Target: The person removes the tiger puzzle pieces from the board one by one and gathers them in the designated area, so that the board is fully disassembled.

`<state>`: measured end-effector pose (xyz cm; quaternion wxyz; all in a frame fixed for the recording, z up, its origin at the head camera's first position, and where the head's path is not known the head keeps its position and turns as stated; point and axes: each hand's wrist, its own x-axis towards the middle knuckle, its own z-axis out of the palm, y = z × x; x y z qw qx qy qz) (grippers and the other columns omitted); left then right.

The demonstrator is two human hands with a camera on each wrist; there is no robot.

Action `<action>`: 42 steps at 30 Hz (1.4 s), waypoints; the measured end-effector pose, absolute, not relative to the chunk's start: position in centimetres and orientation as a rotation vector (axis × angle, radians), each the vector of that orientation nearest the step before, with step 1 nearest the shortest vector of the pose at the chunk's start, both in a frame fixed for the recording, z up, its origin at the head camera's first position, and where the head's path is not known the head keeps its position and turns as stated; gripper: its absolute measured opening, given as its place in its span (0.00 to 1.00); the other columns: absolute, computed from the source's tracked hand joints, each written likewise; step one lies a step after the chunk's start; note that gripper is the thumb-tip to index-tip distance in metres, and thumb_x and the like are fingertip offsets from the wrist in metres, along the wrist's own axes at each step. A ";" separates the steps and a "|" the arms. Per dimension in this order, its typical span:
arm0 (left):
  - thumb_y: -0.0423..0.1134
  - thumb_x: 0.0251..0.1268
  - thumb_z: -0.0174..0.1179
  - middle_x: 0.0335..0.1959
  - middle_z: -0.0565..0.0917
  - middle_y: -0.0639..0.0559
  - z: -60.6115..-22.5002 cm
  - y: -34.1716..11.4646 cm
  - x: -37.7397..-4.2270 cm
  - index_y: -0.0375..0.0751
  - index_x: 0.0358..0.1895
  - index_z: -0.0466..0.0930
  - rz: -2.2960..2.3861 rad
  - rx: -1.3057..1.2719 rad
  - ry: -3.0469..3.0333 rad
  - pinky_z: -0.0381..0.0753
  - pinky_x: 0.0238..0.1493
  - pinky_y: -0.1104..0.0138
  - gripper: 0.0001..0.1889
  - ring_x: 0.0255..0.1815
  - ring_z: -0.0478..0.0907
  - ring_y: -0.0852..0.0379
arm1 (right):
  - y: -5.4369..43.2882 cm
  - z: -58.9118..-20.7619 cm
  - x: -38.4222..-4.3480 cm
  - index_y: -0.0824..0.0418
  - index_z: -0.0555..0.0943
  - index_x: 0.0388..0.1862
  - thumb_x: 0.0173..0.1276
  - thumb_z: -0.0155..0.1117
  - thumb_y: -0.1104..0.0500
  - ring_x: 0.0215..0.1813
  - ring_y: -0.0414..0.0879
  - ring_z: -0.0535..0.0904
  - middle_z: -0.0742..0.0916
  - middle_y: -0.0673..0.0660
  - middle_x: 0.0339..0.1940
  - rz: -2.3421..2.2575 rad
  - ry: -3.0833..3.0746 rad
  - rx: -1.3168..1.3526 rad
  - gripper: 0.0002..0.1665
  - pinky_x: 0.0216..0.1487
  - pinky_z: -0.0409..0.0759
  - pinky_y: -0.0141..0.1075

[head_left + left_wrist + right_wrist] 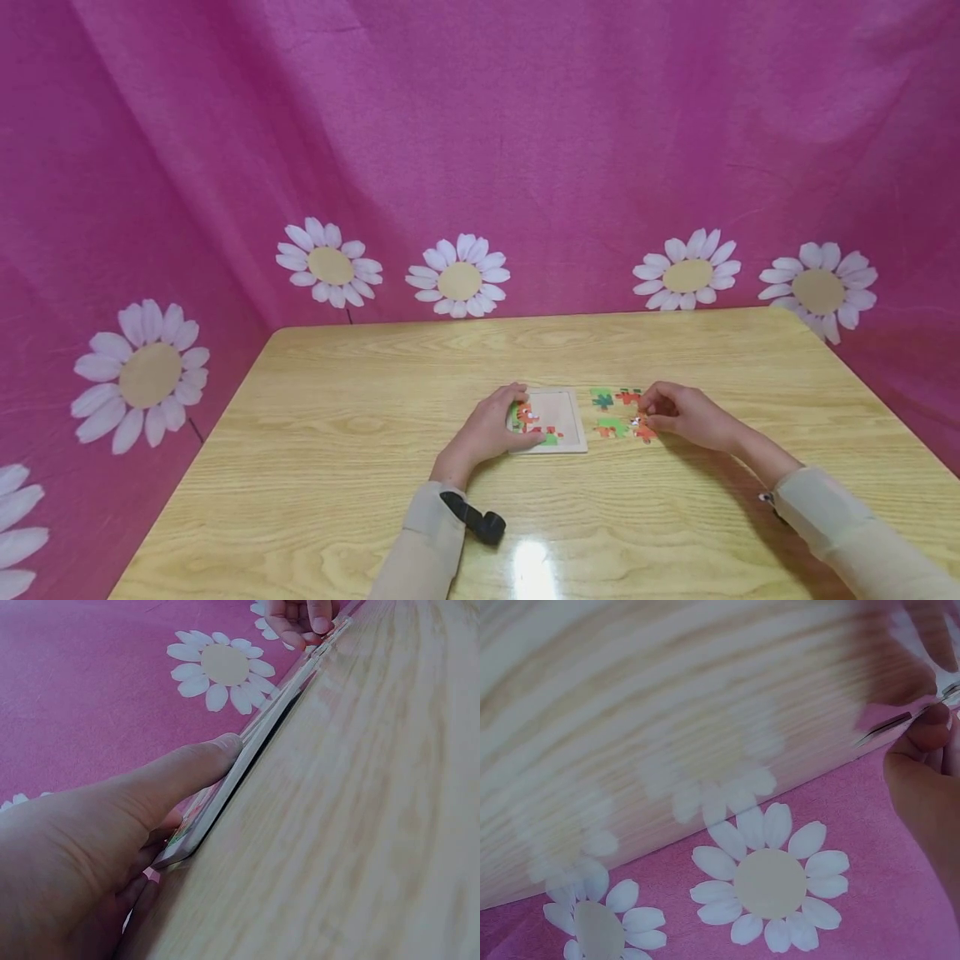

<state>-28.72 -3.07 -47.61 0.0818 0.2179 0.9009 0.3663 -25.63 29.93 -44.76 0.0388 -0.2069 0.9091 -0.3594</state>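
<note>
A jigsaw tray point(564, 393) with a pale frame lies on the table, with several puzzle pieces point(528, 413) fitted along its left side and bottom. My left hand point(487, 425) grips the tray by its left side, the thumb along its near edge; the left wrist view shows this thumb point(191, 766) on the frame. To the tray's right lie loose pieces: a green one point(602, 398), a red one point(628, 397) and a light green one point(611, 427). Over this group, my right hand point(693, 415) pinches an orange-and-white piece point(642, 428) at its edge, partly hidden by the fingers.
The wood-grain table point(360, 467) stretches around the tray on all sides. Behind it and at the left hangs a pink curtain point(480, 125) with white daisies. Each sleeve bears a wrist strap, and the left one has a black device point(480, 522).
</note>
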 end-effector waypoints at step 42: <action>0.51 0.55 0.69 0.79 0.58 0.58 -46.8 -4.9 -29.5 0.49 0.72 0.66 1.026 0.820 2.556 0.58 0.78 0.52 0.40 0.80 0.54 0.53 | 19.6 -44.4 -26.6 0.63 0.80 0.43 0.66 0.67 0.61 0.39 0.37 0.75 0.85 0.56 0.39 -1.097 2.593 -0.863 0.10 0.41 0.78 0.27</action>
